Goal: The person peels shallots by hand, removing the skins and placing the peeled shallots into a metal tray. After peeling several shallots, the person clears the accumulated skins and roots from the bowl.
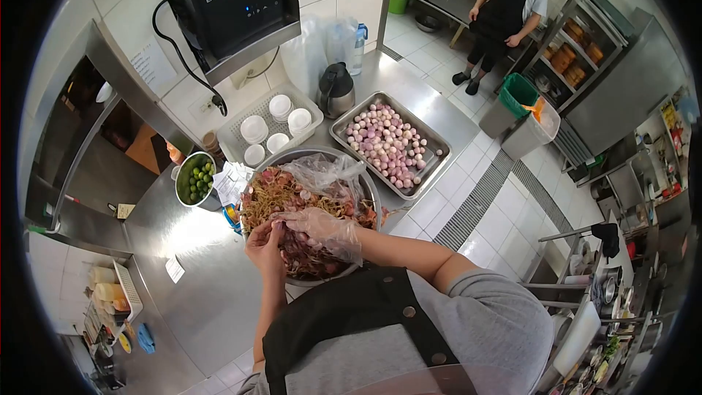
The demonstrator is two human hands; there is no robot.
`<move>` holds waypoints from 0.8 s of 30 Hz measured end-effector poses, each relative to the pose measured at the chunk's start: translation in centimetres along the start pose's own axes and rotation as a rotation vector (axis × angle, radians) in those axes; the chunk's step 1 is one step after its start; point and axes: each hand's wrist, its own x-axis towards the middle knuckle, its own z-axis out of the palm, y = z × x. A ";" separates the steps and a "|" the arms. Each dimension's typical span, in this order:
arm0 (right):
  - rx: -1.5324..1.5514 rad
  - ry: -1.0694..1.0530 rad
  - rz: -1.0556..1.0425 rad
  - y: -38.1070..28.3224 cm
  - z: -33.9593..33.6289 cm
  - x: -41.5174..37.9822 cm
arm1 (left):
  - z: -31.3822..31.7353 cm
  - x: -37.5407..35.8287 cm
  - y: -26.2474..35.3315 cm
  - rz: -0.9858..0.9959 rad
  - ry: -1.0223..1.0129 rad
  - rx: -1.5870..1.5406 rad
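Note:
Over a large metal bowl heaped with shallot skins and dry roots, my two hands meet at the fingertips. My left hand is bare and closed in a pinch on a small purplish shallot, mostly hidden by the fingers. A loose clear plastic glove covers my right hand, whose fingers close on the same shallot from the other side. Crumpled clear plastic lies on the skins at the bowl's far side. Beyond the bowl, peeled shallots fill much of a rectangular steel tray.
A white basket holds small white cups beside a dark jug. Left of the bowl stands a pot of green limes. An Epson printer hangs above. Across the floor, a person in a black apron stands near bins.

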 end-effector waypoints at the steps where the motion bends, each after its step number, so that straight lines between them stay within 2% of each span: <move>1: 0.193 0.022 0.156 -1.4 0.6 -0.7 | -0.1 0.1 0.0 -0.008 -0.014 -0.022; 5: 0.261 0.046 0.200 -1.9 0.9 -1.1 | -0.5 0.2 0.2 -0.006 -0.083 -0.078; 8: 0.162 0.046 0.104 -2.2 1.1 -1.6 | -1.4 0.5 -0.3 0.018 -0.182 -0.087; 11: 0.314 0.103 0.219 -2.2 1.4 -1.3 | -1.4 0.6 -0.4 0.036 -0.213 -0.128; 13: 0.160 0.122 0.100 -1.2 1.4 -0.6 | -1.5 0.5 0.0 0.031 -0.217 -0.105; 16: 0.167 0.033 0.088 -0.6 1.0 -0.5 | -1.2 0.5 1.1 -0.033 -0.176 -0.077; 17: 0.168 0.033 0.088 -0.6 1.0 -0.7 | -1.1 0.5 1.3 -0.092 -0.132 -0.071; 20: 0.148 0.060 0.086 -1.8 1.4 -1.6 | -1.7 1.0 0.8 -0.090 -0.191 -0.078; 22: 0.190 0.133 0.189 -3.4 1.9 -2.2 | -1.8 1.0 0.5 -0.071 -0.198 -0.054; 24: 0.171 0.160 0.173 -1.8 1.4 -1.7 | -1.7 0.8 0.4 -0.053 -0.209 -0.027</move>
